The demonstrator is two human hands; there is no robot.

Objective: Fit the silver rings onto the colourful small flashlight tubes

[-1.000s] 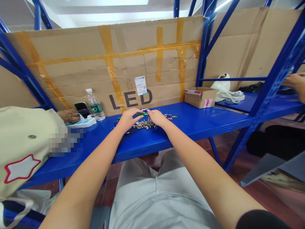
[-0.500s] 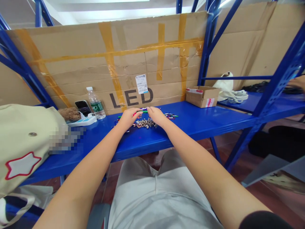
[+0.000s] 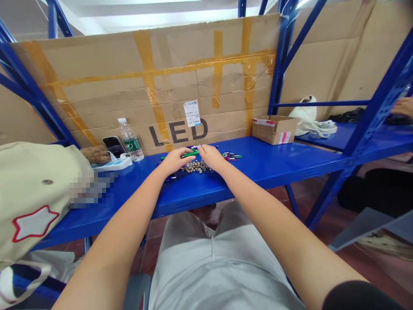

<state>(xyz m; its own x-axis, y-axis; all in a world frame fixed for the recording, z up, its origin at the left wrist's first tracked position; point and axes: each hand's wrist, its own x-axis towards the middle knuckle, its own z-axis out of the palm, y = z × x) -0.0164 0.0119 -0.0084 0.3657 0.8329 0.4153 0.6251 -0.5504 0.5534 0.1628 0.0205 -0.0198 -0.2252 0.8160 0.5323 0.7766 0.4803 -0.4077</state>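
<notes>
Since the earlier frame, a red glint has gone from my left hand (image 3: 174, 162), which pinches a slim, shiny green stick (image 3: 190, 153) at the frame's centre. My right hand (image 3: 210, 156) curls by its other end; whether it grips, I cannot tell. Small silver metal pieces (image 3: 195, 167) lie heaped just below on the blue tabletop (image 3: 258, 168).

Centre: small parts (image 3: 196, 167), shiny and metallic; green rod (image 3: 190, 154), glossy; table (image 3: 267, 161), smooth, with a soft sheen. Upper centre: panel (image 3: 109, 103), matt, creased cardboard; tape (image 3: 218, 64), glossy. Left: bottle (image 3: 131, 143), clear plastic; bag (image 3: 32, 181), matt cloth.
</notes>
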